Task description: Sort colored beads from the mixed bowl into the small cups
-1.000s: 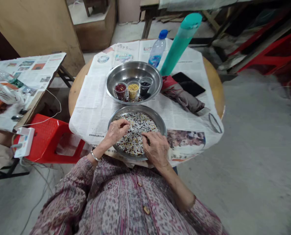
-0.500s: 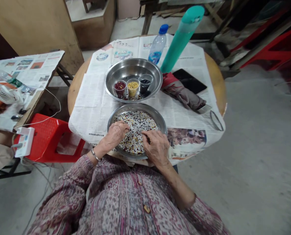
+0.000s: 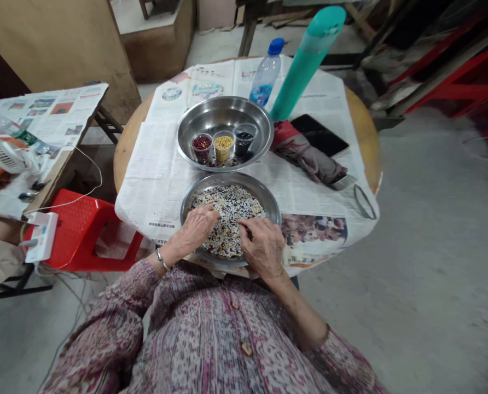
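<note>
A steel pan (image 3: 271,203) near the table's front edge holds a mix of white, black, red and yellow grains (image 3: 231,208). My left hand (image 3: 198,225) rests in the grains at the pan's left, fingers curled and pinched together. On the right of that pan my right hand (image 3: 262,244) lies on the grains, fingertips bunched. What the fingers hold is too small to see. Behind it a second steel pan (image 3: 195,120) carries three small clear cups: red beans (image 3: 202,144), yellow beans (image 3: 223,143) and black beans (image 3: 243,137).
Newspaper (image 3: 154,164) covers the round table. At the back stand a water bottle (image 3: 264,76) and a tall teal bottle (image 3: 301,65); a folded cloth (image 3: 309,158) and a dark tablet (image 3: 320,137) lie right. A red stool (image 3: 80,230) and a side table (image 3: 42,126) are left.
My left hand has slid slightly right and down into the grains. The right hand stays where it was. The view has tilted a little.
</note>
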A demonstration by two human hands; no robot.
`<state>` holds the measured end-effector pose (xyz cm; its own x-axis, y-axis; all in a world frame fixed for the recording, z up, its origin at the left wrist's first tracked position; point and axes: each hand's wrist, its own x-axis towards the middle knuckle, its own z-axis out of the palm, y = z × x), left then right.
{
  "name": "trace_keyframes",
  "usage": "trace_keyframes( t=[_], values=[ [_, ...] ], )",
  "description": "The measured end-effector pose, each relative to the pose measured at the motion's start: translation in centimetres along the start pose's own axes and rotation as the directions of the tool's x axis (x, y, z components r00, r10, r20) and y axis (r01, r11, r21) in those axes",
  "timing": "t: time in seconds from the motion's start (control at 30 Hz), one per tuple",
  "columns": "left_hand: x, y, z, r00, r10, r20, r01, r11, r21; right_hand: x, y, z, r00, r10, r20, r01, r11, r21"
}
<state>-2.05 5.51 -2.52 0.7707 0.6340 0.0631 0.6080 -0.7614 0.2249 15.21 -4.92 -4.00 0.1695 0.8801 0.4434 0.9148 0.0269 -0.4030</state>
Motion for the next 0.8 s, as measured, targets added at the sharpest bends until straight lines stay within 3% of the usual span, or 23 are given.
trace_keyframes(
  t=[0.23, 0.4, 0.67, 0.8],
  values=[
    [0.1, 0.5, -0.3, 1.0, 0.012, 0.027, -0.013, 0.999, 0.052, 0.0, 0.1, 0.0, 1.0, -0.003, -0.001, 0.003, 1.0, -0.004],
    [0.1, 0.4, -0.5, 0.999, -0.037, -0.003, 0.037, 0.999, 0.0, -0.1, 0.1, 0.1, 1.0, -0.002, 0.006, 0.002, 1.0, -0.005],
    [0.2, -0.5, -1.0, 0.978, -0.164, -0.129, 0.109, 0.929, -0.354, 0.0, 0.1, 0.0, 0.999, 0.014, 0.033, -0.015, 1.0, 0.013],
    [0.5, -0.1, -1.4, 0.975, -0.217, -0.051, 0.158, 0.834, -0.528, 0.0, 0.1, 0.0, 0.999, 0.021, 0.035, -0.021, 1.0, 0.015]
  ],
)
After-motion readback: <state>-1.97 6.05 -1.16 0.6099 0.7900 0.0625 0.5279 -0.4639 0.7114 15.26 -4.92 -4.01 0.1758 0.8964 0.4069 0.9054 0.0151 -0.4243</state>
